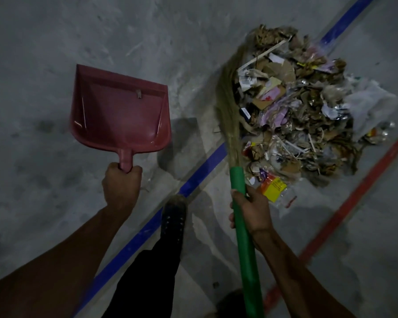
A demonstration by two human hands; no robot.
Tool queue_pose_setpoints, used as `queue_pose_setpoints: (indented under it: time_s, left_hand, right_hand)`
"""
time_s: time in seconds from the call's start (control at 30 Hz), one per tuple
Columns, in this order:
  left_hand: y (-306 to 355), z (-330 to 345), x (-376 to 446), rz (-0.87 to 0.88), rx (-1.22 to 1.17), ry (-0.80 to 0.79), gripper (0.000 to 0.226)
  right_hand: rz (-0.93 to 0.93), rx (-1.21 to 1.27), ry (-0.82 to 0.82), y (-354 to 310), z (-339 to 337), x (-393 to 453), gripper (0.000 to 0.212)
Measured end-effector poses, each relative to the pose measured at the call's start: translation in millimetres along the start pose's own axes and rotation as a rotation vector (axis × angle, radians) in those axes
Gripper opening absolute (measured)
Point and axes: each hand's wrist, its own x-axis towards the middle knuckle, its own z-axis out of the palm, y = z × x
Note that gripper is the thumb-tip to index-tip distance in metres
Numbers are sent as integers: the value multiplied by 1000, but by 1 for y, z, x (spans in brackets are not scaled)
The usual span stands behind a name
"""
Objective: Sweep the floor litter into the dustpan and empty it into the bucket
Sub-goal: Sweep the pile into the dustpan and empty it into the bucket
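My left hand (121,185) grips the short handle of a red plastic dustpan (120,111), held above the floor with its open mouth pointing away; the pan holds only a small scrap. My right hand (251,208) is closed around the green handle of a grass broom (231,106). The broom's tan bristles lie along the left edge of a large litter pile (306,111) of cardboard, paper, wrappers and plastic. The dustpan is well left of the pile, apart from it. No bucket is in view.
The floor is grey concrete with a blue painted line (200,173) running diagonally and a red line (354,191) at the right. My dark shoe (174,216) and trouser leg stand on the blue line between my arms.
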Motion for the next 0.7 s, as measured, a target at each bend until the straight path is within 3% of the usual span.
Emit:
queue_pose_setpoints:
  time_s: [0.17,0.33,0.43,0.53,0.7]
  left_hand:
    - [11,5,11,17,-1,-62,21]
    - [27,15,30,79,-9,-76,20]
    - [35,22,41,104,-21,-69,20]
    - [41,26,50,109,-16,-80,18]
    - [45,28,48,111,2,-109,17]
  right_hand:
    - [-97,41,-93,-70,38,19,6]
    - [-95,76,-16,-167,66,110,22]
    - [-45,139,-6,-206,64,160,20]
    - [52,213,15,-209,51,188,22]
    - [174,477,101,-146,25,170,20]
